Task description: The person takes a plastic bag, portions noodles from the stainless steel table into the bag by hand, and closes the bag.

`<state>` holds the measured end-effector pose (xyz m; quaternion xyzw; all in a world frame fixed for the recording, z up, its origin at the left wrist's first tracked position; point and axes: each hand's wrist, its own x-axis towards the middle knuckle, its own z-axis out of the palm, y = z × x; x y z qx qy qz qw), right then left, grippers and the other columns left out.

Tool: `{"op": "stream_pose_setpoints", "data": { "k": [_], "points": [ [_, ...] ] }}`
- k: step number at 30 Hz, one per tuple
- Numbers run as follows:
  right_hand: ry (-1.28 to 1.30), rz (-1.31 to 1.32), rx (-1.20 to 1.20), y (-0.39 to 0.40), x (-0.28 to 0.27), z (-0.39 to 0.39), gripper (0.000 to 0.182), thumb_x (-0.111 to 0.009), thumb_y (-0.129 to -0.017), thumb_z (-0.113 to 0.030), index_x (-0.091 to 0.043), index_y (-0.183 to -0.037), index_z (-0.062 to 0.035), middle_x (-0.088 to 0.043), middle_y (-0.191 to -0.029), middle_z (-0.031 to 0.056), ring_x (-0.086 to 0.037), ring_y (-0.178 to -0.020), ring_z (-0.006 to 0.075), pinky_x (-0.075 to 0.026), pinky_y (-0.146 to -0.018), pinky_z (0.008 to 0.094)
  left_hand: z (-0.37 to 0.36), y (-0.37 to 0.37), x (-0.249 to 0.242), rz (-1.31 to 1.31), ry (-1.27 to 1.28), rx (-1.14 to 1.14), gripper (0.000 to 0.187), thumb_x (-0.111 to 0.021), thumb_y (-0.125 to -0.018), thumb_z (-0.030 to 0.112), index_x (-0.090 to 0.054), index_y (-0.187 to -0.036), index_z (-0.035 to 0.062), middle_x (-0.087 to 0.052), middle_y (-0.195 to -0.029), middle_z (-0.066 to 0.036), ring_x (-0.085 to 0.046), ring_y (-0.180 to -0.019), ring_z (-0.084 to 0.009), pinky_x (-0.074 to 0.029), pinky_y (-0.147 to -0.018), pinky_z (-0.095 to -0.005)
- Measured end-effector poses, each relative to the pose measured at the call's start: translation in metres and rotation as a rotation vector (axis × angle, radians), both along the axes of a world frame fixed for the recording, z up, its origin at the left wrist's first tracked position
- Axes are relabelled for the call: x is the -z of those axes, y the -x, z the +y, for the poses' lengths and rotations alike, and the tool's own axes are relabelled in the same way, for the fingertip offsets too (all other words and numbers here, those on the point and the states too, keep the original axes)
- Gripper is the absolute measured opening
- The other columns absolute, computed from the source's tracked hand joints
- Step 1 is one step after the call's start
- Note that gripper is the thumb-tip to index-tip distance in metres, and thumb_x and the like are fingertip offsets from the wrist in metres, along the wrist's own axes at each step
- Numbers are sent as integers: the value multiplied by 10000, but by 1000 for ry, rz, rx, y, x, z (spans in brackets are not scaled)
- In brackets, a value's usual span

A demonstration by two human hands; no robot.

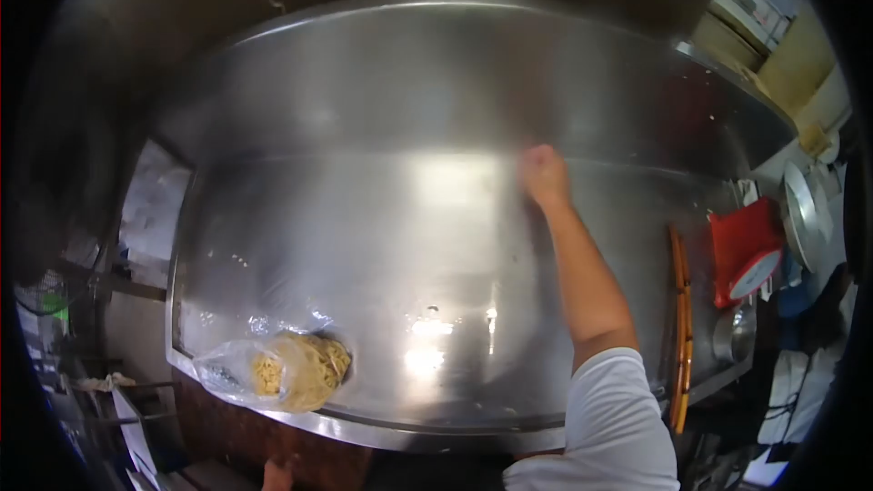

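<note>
My right hand (546,175) reaches far forward over the steel table (364,245), close to where its top meets the raised back panel. Its fingers are curled closed, and whatever they hold, if anything, is hidden. At the bottom edge, what looks like part of my left hand (277,475) shows below the table's front rim; its fingers cannot be made out. Nearest to it, a clear plastic bag (305,371) with pale yellow, strip-like pieces sits at the table's front left corner.
Two long brown sticks (680,327) lie along the right side of the table. Beyond them stand a red dial scale (746,255), a metal bowl (735,332) and a round metal pan (800,216). The steel back panel (409,82) rises behind the tabletop.
</note>
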<state>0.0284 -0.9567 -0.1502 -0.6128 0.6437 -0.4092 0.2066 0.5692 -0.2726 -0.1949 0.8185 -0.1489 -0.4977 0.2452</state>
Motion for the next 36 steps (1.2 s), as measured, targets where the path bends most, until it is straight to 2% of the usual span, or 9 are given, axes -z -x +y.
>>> {"op": "stream_pose_setpoints", "data": {
  "k": [1, 5, 9, 13, 18, 20, 24, 30, 36],
  "points": [
    [61, 92, 99, 8, 16, 1, 186, -667, -753, -207, -621, -868, -68, -632, -857, 121, -596, -852, 319, -468, -763, 395, -24, 23, -32, -23, 14, -271, 295, -582, -896, 363, -581, -886, 69, -609, -780, -54, -581, -665, -185, -481, -565, -332],
    [158, 146, 163, 0, 30, -2, 219, -667, -753, -225, -634, -886, -54, -639, -864, 135, -588, -859, 332, -466, -787, 413, -90, 37, -116, -81, 307, -665, 611, -461, -870, 645, -574, -1075, 80, -642, -830, -68, -617, -669, -197, -479, -562, -308],
    [55, 498, 23, -92, 28, 12, 488, -655, -810, -338, -570, -1145, 7, -526, -1232, 214, -436, -1208, 353, -311, -1047, 449, -143, 45, -164, -213, 428, -558, 591, -459, -888, 617, -580, -1081, 71, -640, -839, -57, -613, -693, -175, -477, -595, -298],
    [-91, 546, -333, -191, 41, 47, 684, -384, -930, -483, -319, -1409, 1, -214, -1515, 168, -124, -1427, 276, -71, -1159, 417, -169, 45, -147, -44, 581, -513, 571, -460, -897, 602, -577, -1080, 73, -633, -845, -46, -606, -690, -160, -472, -595, -286],
    [-93, 422, -761, -215, 12, 118, 618, -481, -899, -472, -476, -1298, 1, -396, -1409, 194, -325, -1343, 314, -225, -1120, 423, -191, 59, -172, -80, 668, -545, 553, -460, -904, 590, -569, -1087, 79, -622, -828, -28, -595, -685, -156, -474, -591, -277],
    [-361, 3, -917, -189, -15, 139, 511, -606, -839, -448, -608, -1147, -40, -497, -1305, 203, -445, -1248, 329, -342, -1056, 406, -191, 49, -178, -68, 681, -524, 556, -456, -910, 581, -557, -1125, 78, -621, -860, -26, -580, -685, -145, -478, -593, -258],
    [31, 95, -323, -84, 6, 97, 339, -699, -776, -270, -647, -1022, -43, -623, -1112, 160, -564, -1077, 327, -449, -921, 397, -205, 51, -187, 42, 798, -413, 581, -471, -921, 536, -472, -1253, 59, -601, -1001, -71, -593, -805, -182, -503, -696, -303],
    [-28, 475, -444, -68, -18, 48, 316, -606, -801, -183, -627, -1077, -31, -559, -1233, 157, -511, -1150, 310, -415, -956, 418, -244, 47, -159, -303, 756, -474, 573, -588, -887, 315, -382, -1337, 26, -506, -1202, -134, -523, -1077, -257, -436, -897, -396],
    [116, 596, -358, -119, 14, -5, 254, -589, -812, -190, -630, -978, -1, -573, -1100, 133, -510, -1076, 290, -423, -907, 402, -224, 18, -144, -51, 648, -375, 447, -629, -836, 196, -484, -1227, 34, -580, -1046, -80, -575, -935, -196, -466, -811, -339]
  ]
}}
